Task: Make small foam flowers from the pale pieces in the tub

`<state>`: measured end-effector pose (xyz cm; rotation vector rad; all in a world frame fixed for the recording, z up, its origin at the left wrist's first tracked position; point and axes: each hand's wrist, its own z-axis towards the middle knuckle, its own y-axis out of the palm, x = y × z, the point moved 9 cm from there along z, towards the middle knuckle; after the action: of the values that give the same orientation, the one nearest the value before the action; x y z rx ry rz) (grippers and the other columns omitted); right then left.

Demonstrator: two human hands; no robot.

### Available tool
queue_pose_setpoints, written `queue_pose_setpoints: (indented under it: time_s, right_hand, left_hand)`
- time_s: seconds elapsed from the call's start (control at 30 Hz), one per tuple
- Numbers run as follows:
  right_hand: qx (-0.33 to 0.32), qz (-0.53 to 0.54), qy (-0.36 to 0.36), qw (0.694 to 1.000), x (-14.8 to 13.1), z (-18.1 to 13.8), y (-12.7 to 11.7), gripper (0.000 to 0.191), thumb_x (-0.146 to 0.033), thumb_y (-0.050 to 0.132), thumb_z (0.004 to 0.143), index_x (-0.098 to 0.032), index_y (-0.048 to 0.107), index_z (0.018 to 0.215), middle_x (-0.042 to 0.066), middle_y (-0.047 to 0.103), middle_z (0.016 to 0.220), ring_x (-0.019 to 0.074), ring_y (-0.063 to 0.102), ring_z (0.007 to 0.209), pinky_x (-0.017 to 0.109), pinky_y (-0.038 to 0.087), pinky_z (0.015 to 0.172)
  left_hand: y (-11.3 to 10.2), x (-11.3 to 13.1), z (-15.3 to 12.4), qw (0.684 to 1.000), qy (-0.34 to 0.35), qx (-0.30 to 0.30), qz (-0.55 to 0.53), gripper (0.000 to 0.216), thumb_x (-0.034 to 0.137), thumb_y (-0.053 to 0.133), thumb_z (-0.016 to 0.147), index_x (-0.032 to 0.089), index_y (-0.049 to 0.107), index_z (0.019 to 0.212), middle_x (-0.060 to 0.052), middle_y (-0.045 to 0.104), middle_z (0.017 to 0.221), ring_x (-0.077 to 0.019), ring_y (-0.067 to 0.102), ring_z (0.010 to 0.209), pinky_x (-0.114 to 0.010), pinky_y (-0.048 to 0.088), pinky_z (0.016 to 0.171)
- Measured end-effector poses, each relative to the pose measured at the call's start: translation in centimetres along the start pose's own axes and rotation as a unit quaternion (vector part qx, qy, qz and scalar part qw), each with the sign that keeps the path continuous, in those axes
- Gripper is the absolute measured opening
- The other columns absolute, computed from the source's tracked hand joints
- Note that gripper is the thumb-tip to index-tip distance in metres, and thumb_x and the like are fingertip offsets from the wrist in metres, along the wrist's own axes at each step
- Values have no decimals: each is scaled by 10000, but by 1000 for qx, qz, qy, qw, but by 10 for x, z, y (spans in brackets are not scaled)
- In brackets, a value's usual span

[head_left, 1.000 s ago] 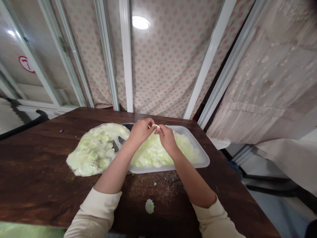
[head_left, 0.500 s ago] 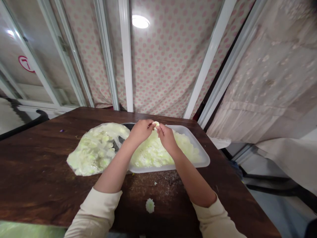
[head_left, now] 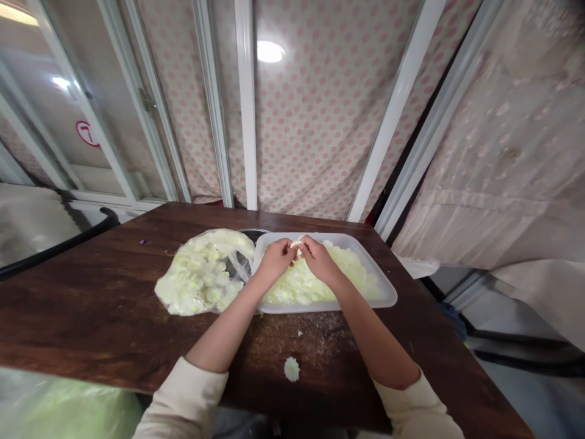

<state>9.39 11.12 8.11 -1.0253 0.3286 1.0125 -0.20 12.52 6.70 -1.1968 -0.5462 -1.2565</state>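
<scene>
Both hands meet over a white plastic tray (head_left: 389, 292) heaped with pale yellow-white petals (head_left: 354, 268). My left hand (head_left: 278, 259) pinches a small white flower head (head_left: 297, 244) from the left. From the other side, my right hand (head_left: 316, 256) closes its fingertips on the same flower, which they partly hide. Left of the tray lies a clear plastic bag (head_left: 196, 274) full of whitish flower heads, spread over a dark round container (head_left: 256, 233) that shows only in part.
A single white flower head (head_left: 291, 369) lies on the dark wooden table (head_left: 82, 292) near its front edge, with fine crumbs behind it. A plastic bag with something green (head_left: 77, 408) sits below at the lower left. Curtained glass panels stand behind the table.
The view has shifted, so the table things appear further right. My hands have drawn closer together and lower over the tray, with the flower still between them.
</scene>
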Motion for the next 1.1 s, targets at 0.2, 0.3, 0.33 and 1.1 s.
queue_pose_setpoints:
  time_s: [0.2,0.3,0.33,1.1]
  right_hand:
    - [-59,166,19,984,-10,-30,6,230,-371,363,863,-200,411,718,-33,433,619,119,472,599,255,389,611]
    - [-79,240,25,967,-10,-44,11,252,-405,383,857,-193,426,730,-31,436,647,106,462,604,255,400,632]
    - [-78,245,27,966,-8,-47,12,260,-417,387,853,-192,427,728,-32,430,650,103,453,599,254,399,631]
    - [-4,147,53,988,11,-62,15,281,-421,400,834,-211,306,673,-50,337,604,103,457,560,230,376,548]
  left_hand:
    - [16,11,-33,988,50,-77,-126,244,380,413,830,159,472,743,17,491,630,-90,451,560,-219,373,569]
    - [24,14,-42,980,60,-111,-156,255,398,418,831,162,445,739,35,425,604,-87,394,561,-214,331,562]
    - [25,14,-45,980,65,-119,-148,263,405,417,830,163,434,728,40,402,598,-87,378,560,-215,320,563]
    - [24,14,-57,996,56,-60,21,326,408,327,869,173,392,654,34,407,578,-106,404,567,-233,322,574]
